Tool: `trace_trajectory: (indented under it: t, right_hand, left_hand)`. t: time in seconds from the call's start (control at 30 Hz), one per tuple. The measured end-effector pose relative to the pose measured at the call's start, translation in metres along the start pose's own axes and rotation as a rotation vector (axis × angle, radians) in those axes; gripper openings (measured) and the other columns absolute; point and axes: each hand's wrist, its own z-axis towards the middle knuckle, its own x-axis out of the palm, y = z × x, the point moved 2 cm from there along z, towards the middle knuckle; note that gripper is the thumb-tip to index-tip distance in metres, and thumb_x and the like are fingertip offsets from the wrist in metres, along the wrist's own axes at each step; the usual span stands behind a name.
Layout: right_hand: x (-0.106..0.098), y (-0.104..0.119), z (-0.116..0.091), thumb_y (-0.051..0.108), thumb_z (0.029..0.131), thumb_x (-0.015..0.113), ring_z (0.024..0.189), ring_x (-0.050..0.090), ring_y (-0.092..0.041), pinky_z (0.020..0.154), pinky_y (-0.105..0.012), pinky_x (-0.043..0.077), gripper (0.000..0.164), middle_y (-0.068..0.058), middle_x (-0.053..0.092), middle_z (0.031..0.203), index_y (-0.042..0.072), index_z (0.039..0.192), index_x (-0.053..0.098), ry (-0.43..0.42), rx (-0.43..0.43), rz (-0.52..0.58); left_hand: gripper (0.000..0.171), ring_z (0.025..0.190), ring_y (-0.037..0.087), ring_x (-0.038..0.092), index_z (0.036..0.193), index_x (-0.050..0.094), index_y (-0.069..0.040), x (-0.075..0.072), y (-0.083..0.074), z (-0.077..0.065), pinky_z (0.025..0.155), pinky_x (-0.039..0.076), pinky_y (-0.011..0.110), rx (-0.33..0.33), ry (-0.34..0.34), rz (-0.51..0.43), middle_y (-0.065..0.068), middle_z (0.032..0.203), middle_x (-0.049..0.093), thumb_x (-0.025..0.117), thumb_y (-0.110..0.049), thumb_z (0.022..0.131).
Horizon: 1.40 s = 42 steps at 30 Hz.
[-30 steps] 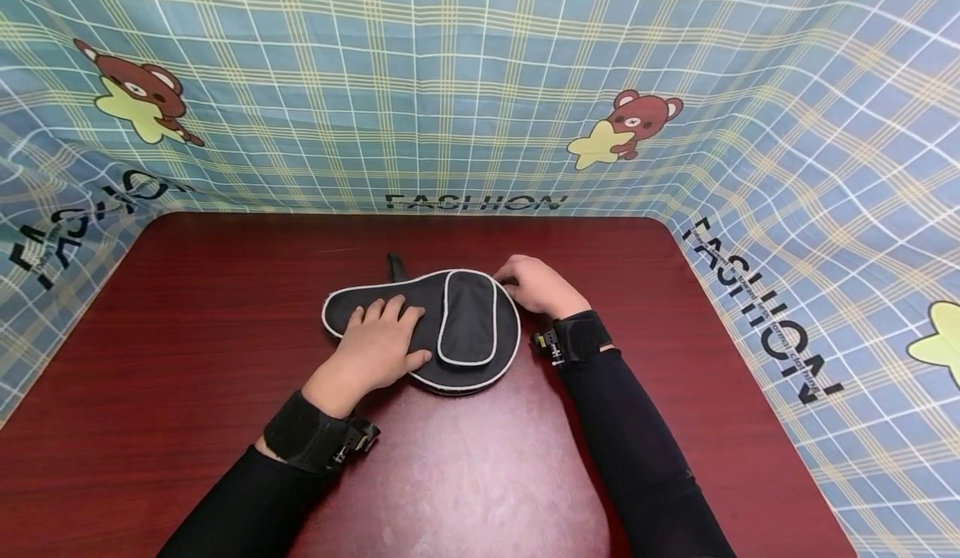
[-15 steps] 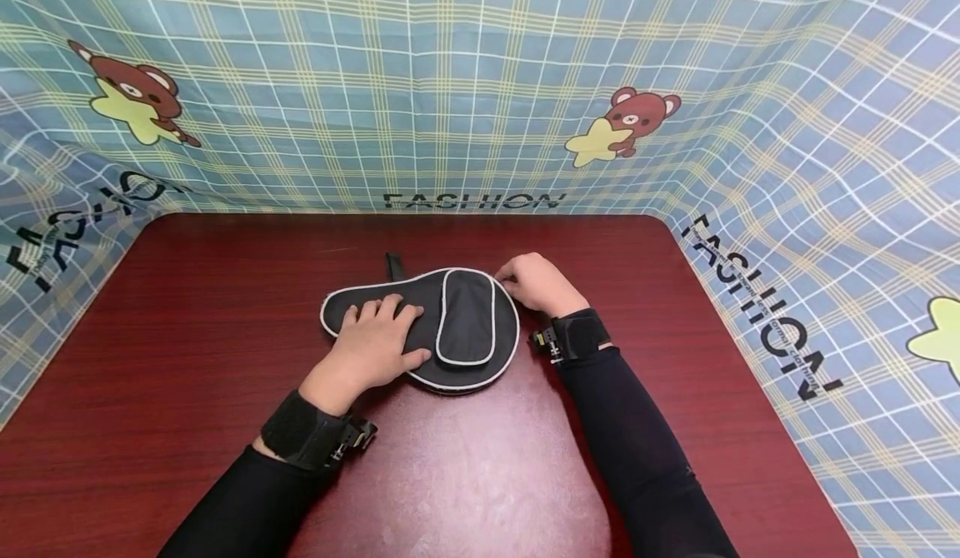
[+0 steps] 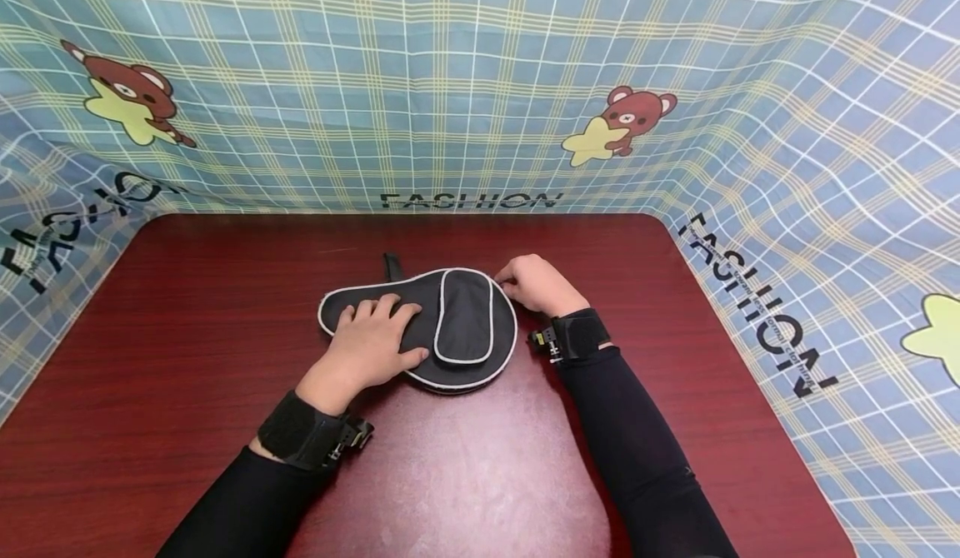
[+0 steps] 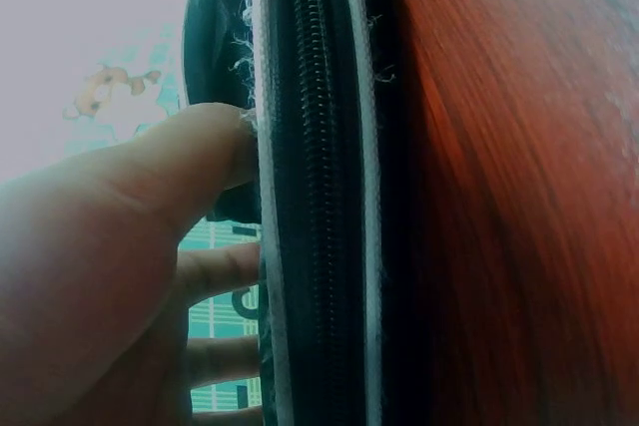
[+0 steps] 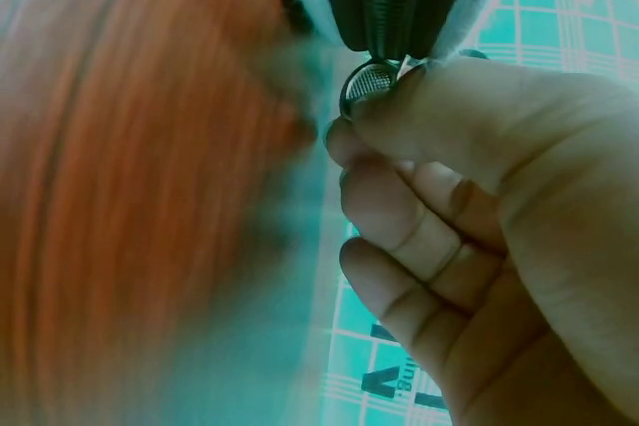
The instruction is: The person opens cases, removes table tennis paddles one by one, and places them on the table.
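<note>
Here, the black case (image 3: 457, 321) seems zipped, its contents hidden.

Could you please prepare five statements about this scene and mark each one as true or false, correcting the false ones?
1. The left hand rests with spread fingers on the white-edged black fabric paddle-shaped case. True.
2. The right hand is pressing the case's pocket. False: the right hand pinches a round metallic zipper pull at the case's edge.
3. A short black strap sticks out from the case's far edge. True.
4. The case stands upright. False: it lies flat on the glossy red-brown wooden table.
5. A black zipper runs along the case's side. True.
</note>
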Motion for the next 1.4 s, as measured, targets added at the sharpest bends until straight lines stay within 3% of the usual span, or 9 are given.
trace_trajectory:
  t: [0.27,0.5,1.03,1.4]
  right_hand:
    - [-0.002,-0.001,-0.005,0.011,0.079,0.061,0.074,0.054,-0.007,0.066,-0.027,0.042,0.020,0.008,0.065,0.084,0.021,0.091,0.072,-0.005,-0.008,-0.006]
    - [-0.001,-0.002,-0.011,0.010,0.077,0.061,0.066,0.050,-0.005,0.062,-0.024,0.040,0.022,0.015,0.062,0.079,0.026,0.088,0.071,-0.019,0.000,-0.011]
    - [-0.005,0.003,-0.020,0.011,0.076,0.062,0.075,0.053,-0.003,0.068,-0.023,0.041,0.021,0.012,0.063,0.085,0.024,0.090,0.072,-0.001,0.031,-0.037]
    - [-0.006,0.004,-0.026,0.012,0.079,0.063,0.068,0.051,-0.007,0.061,-0.024,0.041,0.019,0.010,0.062,0.085,0.022,0.092,0.071,0.017,0.056,-0.007]
  left_hand:
    - [0.068,0.116,0.037,0.031,0.133,0.039,-0.025,-0.001,-0.001,0.000,0.091,0.021,0.059,0.008,-0.002,0.002,0.011,0.134,0.031,0.052,-0.060,0.077]
    - [0.069,0.116,0.037,0.031,0.134,0.038,-0.026,0.000,0.001,0.000,0.092,0.021,0.059,0.007,-0.002,0.004,0.010,0.134,0.030,0.052,-0.061,0.076]
    - [0.070,0.115,0.037,0.031,0.135,0.036,-0.026,0.000,0.002,0.000,0.091,0.022,0.058,0.003,-0.005,0.015,0.010,0.134,0.030,0.051,-0.061,0.077]
    - [0.071,0.114,0.038,0.031,0.137,0.033,-0.026,0.003,0.001,-0.001,0.089,0.023,0.059,-0.007,0.002,0.014,0.012,0.134,0.028,0.051,-0.061,0.077]
